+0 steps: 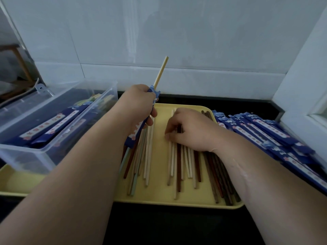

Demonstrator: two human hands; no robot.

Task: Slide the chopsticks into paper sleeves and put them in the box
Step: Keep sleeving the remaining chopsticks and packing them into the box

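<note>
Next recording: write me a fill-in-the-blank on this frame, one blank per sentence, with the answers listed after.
1. The left hand grips a blue paper sleeve with a single pale wooden ____ sticking out of it.
2. The right hand rests on loose chopsticks lying on a flat ____ tray.
3. The clear plastic box of sleeved chopsticks stands to that tray's ____.
Missing words: chopstick; yellow; left.
</note>
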